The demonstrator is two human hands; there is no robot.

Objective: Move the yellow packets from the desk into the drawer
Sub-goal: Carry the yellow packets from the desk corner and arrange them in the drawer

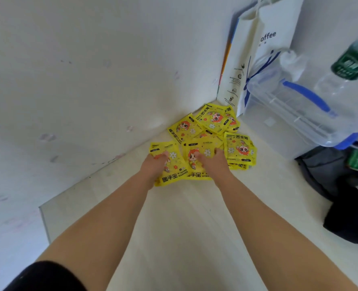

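Two containers are standing at the far right of the pale desk (184, 217) — a white paper coffee bag (276, 28), its contents hidden, and a clear plastic storage box (295, 114) with blue handle and clips, showing something white and blurred inside. Yellow hand-warmer packets (239, 148), printed with a red-haired cartoon figure and flowers, are lying flat in an overlapping heap in the desk's corner against the wall. The nearest two are pointing lengthwise away from the person; others are lying slanted or turned about. The left hand (155, 164) and right hand (211, 162) are each resting bent fingers on one near packet — gripping or merely pressing, I cannot tell.
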